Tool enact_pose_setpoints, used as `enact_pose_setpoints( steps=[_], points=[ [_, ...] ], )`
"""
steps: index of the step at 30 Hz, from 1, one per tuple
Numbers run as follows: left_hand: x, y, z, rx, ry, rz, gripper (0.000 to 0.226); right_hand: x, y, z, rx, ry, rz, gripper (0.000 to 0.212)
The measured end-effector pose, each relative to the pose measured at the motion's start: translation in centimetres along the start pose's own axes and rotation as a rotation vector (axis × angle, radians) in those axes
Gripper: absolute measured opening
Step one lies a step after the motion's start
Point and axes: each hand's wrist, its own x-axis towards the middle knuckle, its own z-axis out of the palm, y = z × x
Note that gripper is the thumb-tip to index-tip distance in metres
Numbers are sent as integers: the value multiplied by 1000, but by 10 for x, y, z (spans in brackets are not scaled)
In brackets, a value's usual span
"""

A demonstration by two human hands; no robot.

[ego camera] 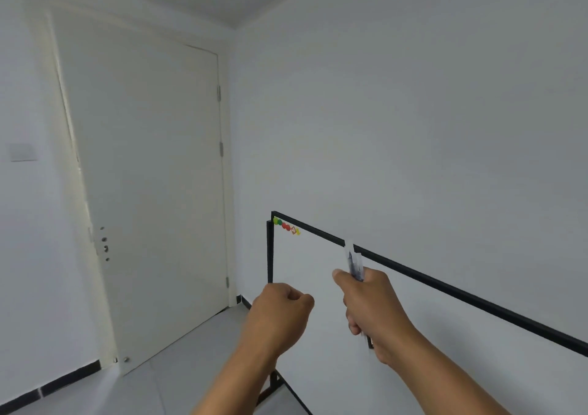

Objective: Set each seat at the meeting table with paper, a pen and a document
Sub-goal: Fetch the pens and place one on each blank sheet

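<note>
Head view, right hand (375,309) gripping pens (354,263), no legible writing

Pens (354,263): clear-barrelled with dark ink cores, bunched roughly upright in the right hand (374,306); exact count unclear from motion blur.

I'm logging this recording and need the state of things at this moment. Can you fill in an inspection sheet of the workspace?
Surface: no meeting table in view; only pale floor.
Job's things: pens, a clear-barrelled bunch, blurred, upright in the right hand; no paper or document seen.
Clutter: nothing seen.
Grippers: right hand closed round the pens; left hand in a loose fist, nothing visible in it.
Cables: nothing seen.
Surroundings: closed white door, wall switch, black-framed whiteboard against the right wall with coloured magnets at its top corner.
</note>
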Motion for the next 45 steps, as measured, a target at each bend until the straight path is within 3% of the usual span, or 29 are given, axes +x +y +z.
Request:
enact_pose_setpoints(
  steps=[8,18,26,37,45],
  points=[
    [122,-7,-26,91,175,-36,33,142,-21,64,49,-161,-42,26],
    [257,-46,-56,96,467,-202,29,322,-21,190,122,-531,-100,25],
    [313,-79,-107,117,691,-351,31,392,-44,298,156,-817,-141,25],
    [425,-170,-244,212,871,-431,29,448,-94,508,117,-1013,-245,36],
    [493,-222,-386,325,982,-508,23,464,-161,679,116,-1161,-335,33]
  ],
)
